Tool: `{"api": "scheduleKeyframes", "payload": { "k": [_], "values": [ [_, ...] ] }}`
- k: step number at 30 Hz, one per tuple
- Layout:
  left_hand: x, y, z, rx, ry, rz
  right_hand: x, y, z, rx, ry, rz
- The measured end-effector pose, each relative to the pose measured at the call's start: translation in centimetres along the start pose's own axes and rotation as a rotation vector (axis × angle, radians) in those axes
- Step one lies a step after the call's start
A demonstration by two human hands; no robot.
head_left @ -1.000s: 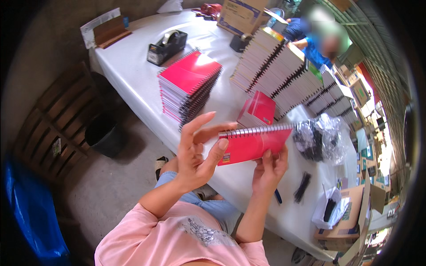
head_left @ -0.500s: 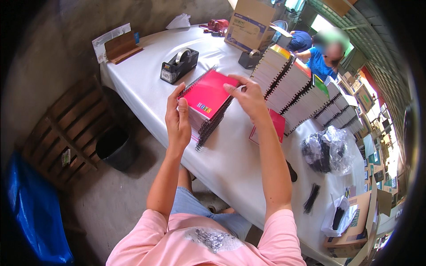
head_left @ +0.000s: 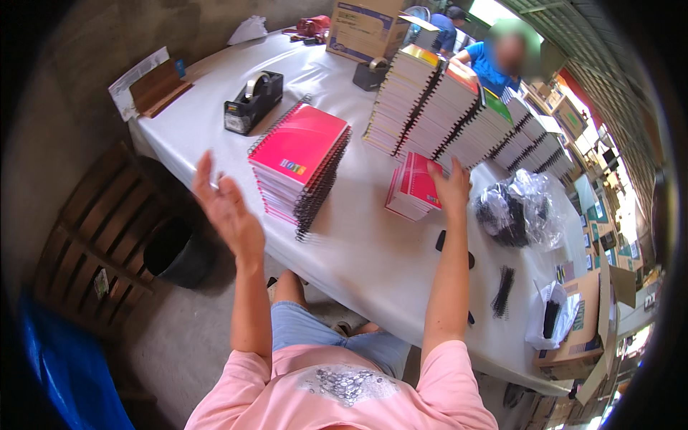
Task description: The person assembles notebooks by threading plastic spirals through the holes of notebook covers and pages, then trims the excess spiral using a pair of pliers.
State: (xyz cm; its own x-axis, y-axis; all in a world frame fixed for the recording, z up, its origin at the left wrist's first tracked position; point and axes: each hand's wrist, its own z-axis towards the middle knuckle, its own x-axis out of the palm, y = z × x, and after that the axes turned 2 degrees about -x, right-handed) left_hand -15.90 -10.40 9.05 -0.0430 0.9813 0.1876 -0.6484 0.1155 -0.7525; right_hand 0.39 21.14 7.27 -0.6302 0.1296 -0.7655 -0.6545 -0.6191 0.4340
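Observation:
A stack of spiral-bound notebooks (head_left: pixel 299 143) with red-pink covers stands on the white-covered table, left of centre. My left hand (head_left: pixel 231 218) is in the air just left of it, fingers spread, holding nothing. A smaller stack of red-covered booklets (head_left: pixel 416 183), without visible spirals, lies right of the notebooks. Over its right edge is my right hand (head_left: pixel 453 189), fingers apart and bent toward the top cover; whether the fingertips touch it I cannot tell.
Tall stacks of spiral-bound books (head_left: pixel 419 104) rise behind the booklets. Tape dispensers (head_left: pixel 253 102) and a cardboard box (head_left: pixel 364 30) are farther back. Right of my hand lie a clear plastic bag of black coils (head_left: pixel 517 211) and loose black coils (head_left: pixel 503 292). A person (head_left: pixel 494 61) is beyond the stacks.
Both hands have come off the notebook stack. My left hand has drawn away to its left, and my right hand has moved right to the smaller booklets. The view has shifted too.

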Motion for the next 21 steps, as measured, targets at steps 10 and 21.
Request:
{"api": "scheduleKeyframes", "payload": {
  "k": [10,21],
  "values": [
    [3.8,-7.6,-7.3,0.327,0.449,-0.363,-2.2,-1.6,-3.2,0.026,-0.129,0.48],
    [5.9,-4.5,-8.6,0.091,1.138,0.028,-12.5,-8.8,-15.8,0.237,-0.184,-0.11]
  ]
}}
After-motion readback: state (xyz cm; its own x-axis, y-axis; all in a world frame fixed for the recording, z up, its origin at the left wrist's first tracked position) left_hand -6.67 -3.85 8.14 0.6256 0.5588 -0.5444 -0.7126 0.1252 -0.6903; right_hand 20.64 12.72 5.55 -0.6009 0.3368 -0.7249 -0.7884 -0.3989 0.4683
